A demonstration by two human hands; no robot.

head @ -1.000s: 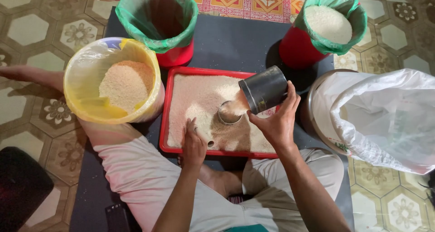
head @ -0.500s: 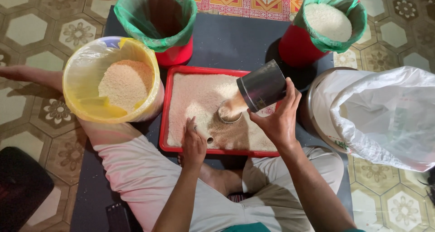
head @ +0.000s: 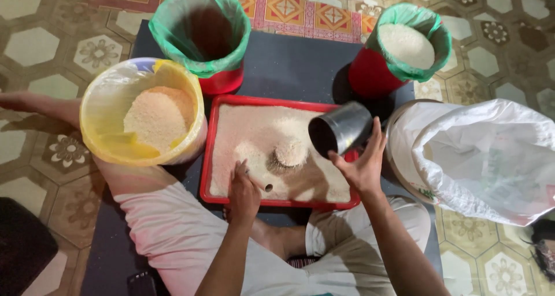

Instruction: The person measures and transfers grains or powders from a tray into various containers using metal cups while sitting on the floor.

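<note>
Right hand [head: 363, 167] wraps around a dark metal cup [head: 340, 130], fingers clamped on its side; cup is tipped on its side, mouth facing left, held just above the right part of a red tray [head: 215, 128]. Tray holds a spread layer of pale grain [head: 254, 135] with a small fresh mound [head: 290, 151] under the cup's mouth. Left hand [head: 243, 192] rests at the tray's near edge, fingers curled together around a small tube-like thing; what it is cannot be told.

Yellow bucket [head: 188, 93], lined with clear plastic, sits left of the tray, a heap of tan grain inside. Red bin with green liner [head: 199, 30] behind the tray, interior dark. Second green-lined red bin [head: 407, 41] at back right, filled with white grain. Large white sack [head: 480, 157] just right of the tray, folded open.

All stands on a dark mat [head: 289, 70] over a patterned hexagon-tile floor [head: 34, 47]. Person sits cross-legged, pale clothing.
</note>
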